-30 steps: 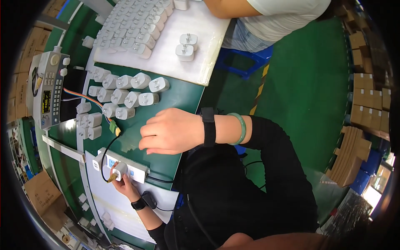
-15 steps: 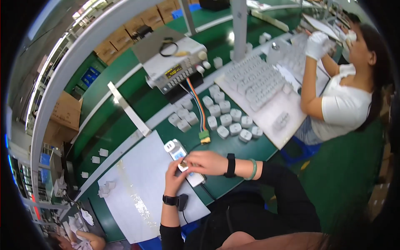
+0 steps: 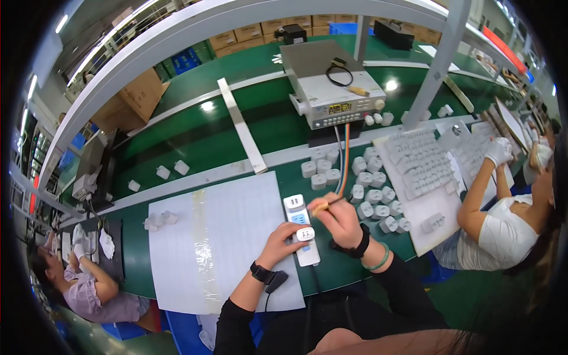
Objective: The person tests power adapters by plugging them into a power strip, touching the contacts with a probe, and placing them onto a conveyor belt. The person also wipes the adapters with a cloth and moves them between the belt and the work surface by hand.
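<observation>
My left hand (image 3: 280, 244) is closed on a white plug-in charger (image 3: 305, 234), its fingers and thumb at the charger's side. The charger sits on a white power strip (image 3: 307, 255) that lies along the right edge of a white sheet. Just to the right and a little farther away, my right hand (image 3: 342, 223) pinches a yellow cable connector (image 3: 320, 208), apart from the charger. A second white charger (image 3: 293, 203) stands at the strip's far end. Orange and grey wires (image 3: 346, 160) run from the bench instrument (image 3: 331, 83) down toward my right hand.
Several white chargers (image 3: 377, 195) stand right of the strip, others (image 3: 319, 168) beyond it. A board (image 3: 417, 228) with rows of chargers lies farther right, beside a co-worker (image 3: 509, 219). Another person (image 3: 89, 284) sits at left. A metal bar (image 3: 242, 127) crosses the green conveyor.
My right hand has drawn away from the charger with the yellow connector. My left hand stays on the charger. The whole view has turned, and the scene sits differently in it.
</observation>
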Demonstrator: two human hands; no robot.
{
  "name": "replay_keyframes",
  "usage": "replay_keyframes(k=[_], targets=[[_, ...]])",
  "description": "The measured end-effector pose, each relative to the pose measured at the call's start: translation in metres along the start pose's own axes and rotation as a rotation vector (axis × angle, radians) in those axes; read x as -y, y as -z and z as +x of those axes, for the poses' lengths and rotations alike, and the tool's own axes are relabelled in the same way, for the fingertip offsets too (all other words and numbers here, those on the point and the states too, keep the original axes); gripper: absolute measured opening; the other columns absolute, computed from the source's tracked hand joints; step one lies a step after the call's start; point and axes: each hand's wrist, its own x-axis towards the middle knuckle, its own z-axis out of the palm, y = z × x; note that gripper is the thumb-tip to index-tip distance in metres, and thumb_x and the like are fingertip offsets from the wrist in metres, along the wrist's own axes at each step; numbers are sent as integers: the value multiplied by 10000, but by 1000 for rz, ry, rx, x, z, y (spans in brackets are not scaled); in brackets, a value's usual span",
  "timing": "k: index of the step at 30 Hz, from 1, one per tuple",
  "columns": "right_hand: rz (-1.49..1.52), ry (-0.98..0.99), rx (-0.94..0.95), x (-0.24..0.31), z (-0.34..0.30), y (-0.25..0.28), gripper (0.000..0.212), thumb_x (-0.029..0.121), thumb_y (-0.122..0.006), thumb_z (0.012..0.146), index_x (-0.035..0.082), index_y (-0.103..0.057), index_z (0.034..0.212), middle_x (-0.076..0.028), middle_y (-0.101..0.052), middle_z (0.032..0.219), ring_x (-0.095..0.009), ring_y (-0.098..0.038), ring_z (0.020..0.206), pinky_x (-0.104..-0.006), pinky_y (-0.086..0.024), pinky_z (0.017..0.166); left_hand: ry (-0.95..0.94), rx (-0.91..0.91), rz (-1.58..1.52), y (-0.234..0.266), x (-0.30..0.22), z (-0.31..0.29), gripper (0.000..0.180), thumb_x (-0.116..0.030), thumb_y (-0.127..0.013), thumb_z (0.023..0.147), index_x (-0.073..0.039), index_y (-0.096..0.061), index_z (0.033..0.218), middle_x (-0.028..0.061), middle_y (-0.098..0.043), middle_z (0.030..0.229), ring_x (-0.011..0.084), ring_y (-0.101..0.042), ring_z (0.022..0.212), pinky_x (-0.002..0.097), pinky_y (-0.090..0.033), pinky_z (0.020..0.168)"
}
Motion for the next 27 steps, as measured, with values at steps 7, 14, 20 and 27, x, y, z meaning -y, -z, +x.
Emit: replay_keyframes(k=[7, 14, 20, 27], targets=[[-163, -128, 145, -47, 18, -21, 160, 108, -541, 897, -8, -627, 965, -103, -660, 989, -283, -603, 921, -346, -480, 804, -58, 34, 6, -3, -7, 4, 444, -111, -752, 747, -95, -631, 1174, 68, -646, 1097, 219, -589, 1019, 314, -467, 896], [-196, -62, 14, -58, 13, -36, 157, 105, -545, 899, 15, -642, 983, -115, -632, 995, -289, -597, 900, -354, -478, 794, 32, -181, -497, 3, -4, -11, 487, -103, -711, 793, -53, -565, 1255, 79, -628, 1161, 203, -573, 1056, 344, -461, 918], [-129, -70, -6, -66, 6, -28, 175, 77, -561, 886, 26, -652, 1026, -126, -598, 903, -289, -583, 823, -337, -472, 738, -307, -460, 284, 95, -38, 136, 481, -74, -635, 835, -76, -519, 1302, 121, -560, 1142, 252, -587, 997, 336, -495, 852], [-97, -74, 1, -61, 11, -36, 178, 72, -566, 881, 27, -653, 1030, -128, -574, 858, -282, -573, 787, -336, -463, 707, 14, -254, 836, 120, 49, 241, 412, -198, -695, 750, -109, -587, 1138, 127, -632, 1017, 312, -606, 979, 439, -495, 821]])
